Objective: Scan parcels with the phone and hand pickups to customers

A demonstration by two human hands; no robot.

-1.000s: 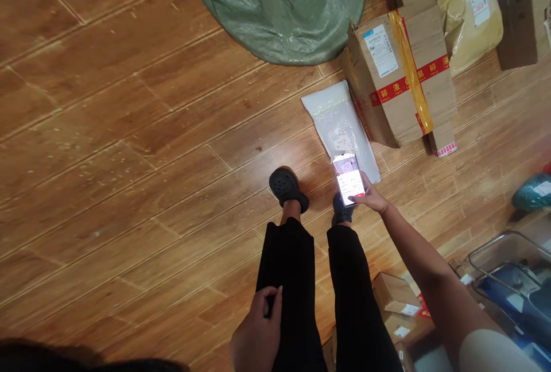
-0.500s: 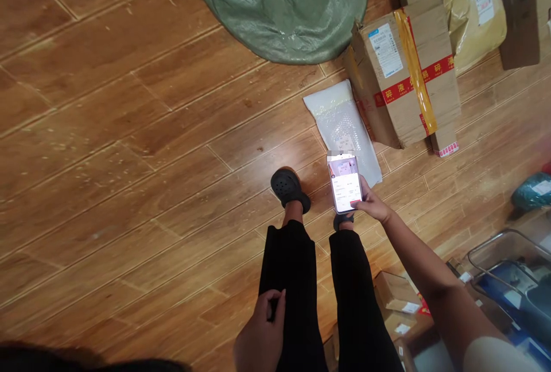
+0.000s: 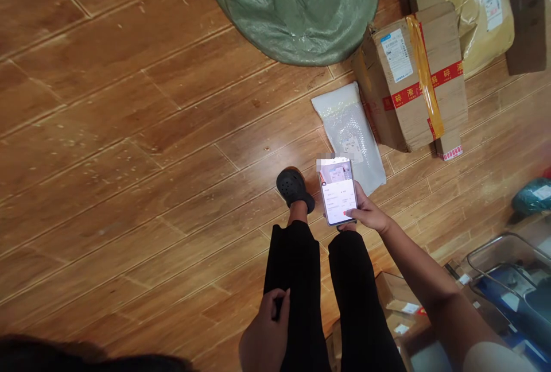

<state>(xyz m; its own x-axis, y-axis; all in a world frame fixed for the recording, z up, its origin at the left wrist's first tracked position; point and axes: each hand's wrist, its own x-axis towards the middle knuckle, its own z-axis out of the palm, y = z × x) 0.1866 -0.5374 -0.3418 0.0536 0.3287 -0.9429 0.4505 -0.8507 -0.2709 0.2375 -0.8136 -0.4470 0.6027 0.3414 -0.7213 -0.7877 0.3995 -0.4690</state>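
My right hand [image 3: 371, 211] is closed around a smartphone [image 3: 337, 193], its thumb on the lower right of the lit screen. The screen has a picture at the top and lines of text below, too small to read. Beyond the phone lies a white bubble mailer [image 3: 344, 111] with a label, flat on the floor and partly covered by the phone in this view. My left hand [image 3: 267, 329] is loosely curled in front of my black trouser leg, thumb and fingers together, with nothing visible in it.
A taped cardboard box [image 3: 413, 85] stands beside the mailer, with a yellow parcel [image 3: 486, 22] behind it. A green sack [image 3: 297, 10] lies at the top. Several boxes [image 3: 398, 294], a blue metal-framed container [image 3: 508, 286] and a teal parcel [image 3: 534, 195] are at the right.
The phone has shifted left and slightly nearer to me, uncovering more of the mailer's label. My view has turned a little, so the floor items sit further right. My left hand stays curled.
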